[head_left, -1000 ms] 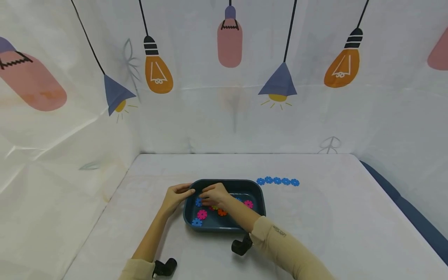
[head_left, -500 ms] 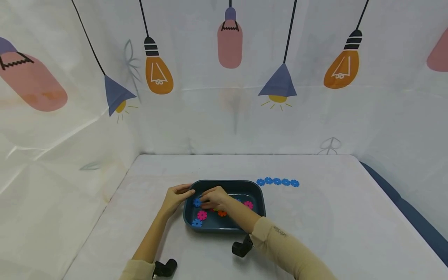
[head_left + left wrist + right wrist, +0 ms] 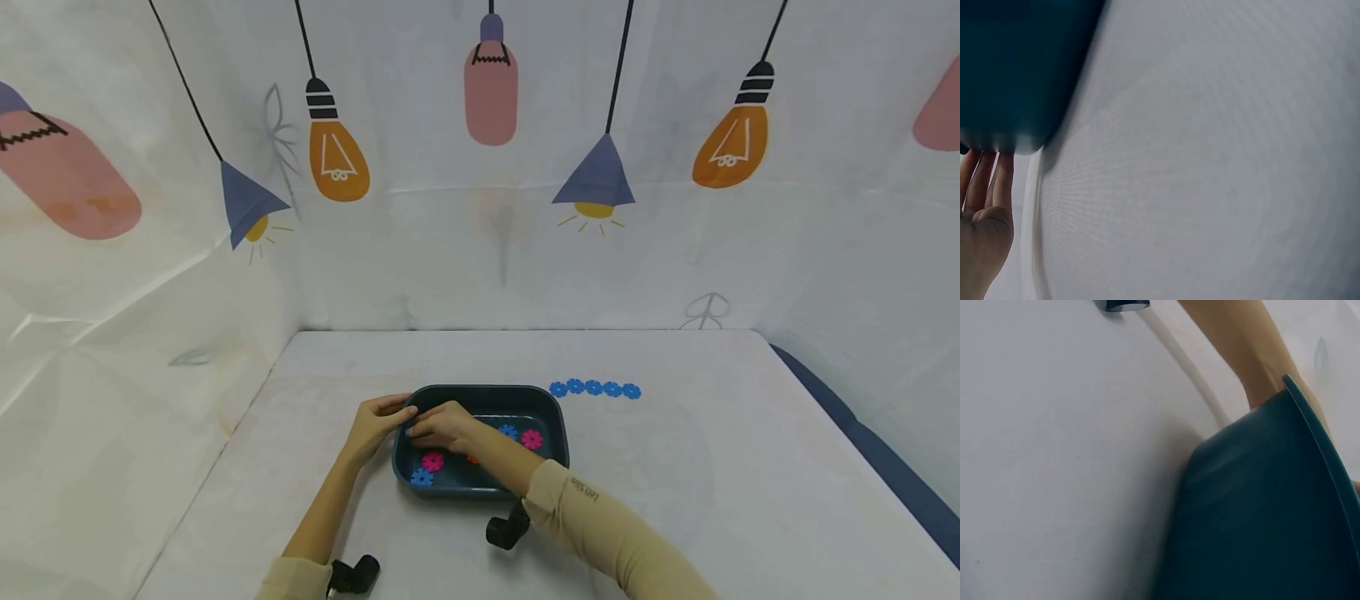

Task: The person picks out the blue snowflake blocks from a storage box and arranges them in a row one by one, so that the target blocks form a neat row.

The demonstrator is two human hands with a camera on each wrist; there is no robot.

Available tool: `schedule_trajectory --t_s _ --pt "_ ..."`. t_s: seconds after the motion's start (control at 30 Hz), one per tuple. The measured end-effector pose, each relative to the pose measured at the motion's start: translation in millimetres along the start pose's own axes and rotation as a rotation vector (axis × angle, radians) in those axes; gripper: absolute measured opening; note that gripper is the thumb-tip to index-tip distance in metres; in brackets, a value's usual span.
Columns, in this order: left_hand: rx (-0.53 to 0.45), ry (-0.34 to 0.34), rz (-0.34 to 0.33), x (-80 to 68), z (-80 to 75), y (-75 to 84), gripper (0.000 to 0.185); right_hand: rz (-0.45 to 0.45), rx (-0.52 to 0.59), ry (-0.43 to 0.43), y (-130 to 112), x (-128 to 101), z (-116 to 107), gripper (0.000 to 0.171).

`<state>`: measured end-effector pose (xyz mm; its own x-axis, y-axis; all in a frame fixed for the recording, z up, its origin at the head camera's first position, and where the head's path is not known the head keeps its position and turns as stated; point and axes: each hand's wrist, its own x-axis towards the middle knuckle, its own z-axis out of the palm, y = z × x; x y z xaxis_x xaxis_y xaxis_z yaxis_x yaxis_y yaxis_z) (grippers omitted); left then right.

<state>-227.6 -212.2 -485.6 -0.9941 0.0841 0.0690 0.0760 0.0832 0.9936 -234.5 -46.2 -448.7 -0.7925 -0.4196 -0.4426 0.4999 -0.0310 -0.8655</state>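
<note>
Toward the near edge of the tray point(image 3: 480, 492) from the right hand point(image 3: 447, 426), any grip hidden, lies a pink flower point(image 3: 432, 462), farther from the left hand point(image 3: 378, 422) pinching the tray.

I see the right hand point(image 3: 444, 427) has slid left inside the teal tray point(image 3: 480, 492), nearer the left hand point(image 3: 380, 422); it now hides most of an orange flower point(image 3: 472, 459) and uncovers more of a blue flower point(image 3: 508, 432) farther right.

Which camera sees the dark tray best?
The head view shows the tray from above, with most of its rim and flower pieces inside. Left wrist shows only part of its outside; right wrist, outer wall and some rim.
</note>
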Motion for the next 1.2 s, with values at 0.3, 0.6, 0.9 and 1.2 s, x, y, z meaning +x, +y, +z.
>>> schedule_trajectory --t_s 0.3,0.6,0.9,1.2 --pt "-0.005 0.000 -0.003 -0.8 -1.5 1.4 0.039 -0.037 -0.095 -0.023 3.4 -4.7 4.1 0.019" --pt "0.009 0.021 0.001 0.4 -0.4 0.0 0.038 -0.085 -0.126 -0.071 -4.5 -12.5 -18.9 0.023" --pt "-0.009 0.027 -0.046 -0.7 0.7 3.6 0.038 -0.196 -0.128 -0.081 -20.7 -26.6 -68.0 0.032" --pt "0.006 0.001 -0.054 -10.3 5.1 27.0 0.039 -0.343 -0.121 -0.024 -45.2 -63.0 -130.5 0.039"
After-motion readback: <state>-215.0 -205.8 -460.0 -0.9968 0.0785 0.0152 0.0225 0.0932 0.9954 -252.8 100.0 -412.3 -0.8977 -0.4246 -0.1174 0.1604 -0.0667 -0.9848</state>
